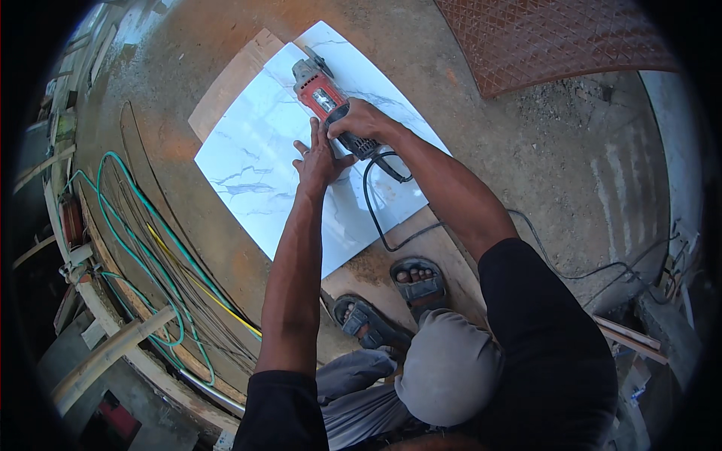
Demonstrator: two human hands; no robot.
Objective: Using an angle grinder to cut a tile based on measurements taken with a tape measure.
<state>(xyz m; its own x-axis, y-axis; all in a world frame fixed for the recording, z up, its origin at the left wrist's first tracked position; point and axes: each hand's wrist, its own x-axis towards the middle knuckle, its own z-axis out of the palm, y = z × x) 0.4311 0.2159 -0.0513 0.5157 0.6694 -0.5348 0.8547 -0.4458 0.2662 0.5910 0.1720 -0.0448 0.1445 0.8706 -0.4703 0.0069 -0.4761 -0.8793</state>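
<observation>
While the red grinder [322, 96] is over the white marbled tile [248, 154], disc end pointing away from the person, the right hand [362, 122] has its fingers wrapped around the tool's black rear body. Can't really tell if the disc touches the tile. Left hand [317, 161] isn't gripping anything, just fingers spread on the tile right beside the grinder. Black cord [370, 199] loops off the back, sandaled feet [418, 282] are by the near edge, and a green hose [124, 224] lies off left on the floor [180, 150].
</observation>
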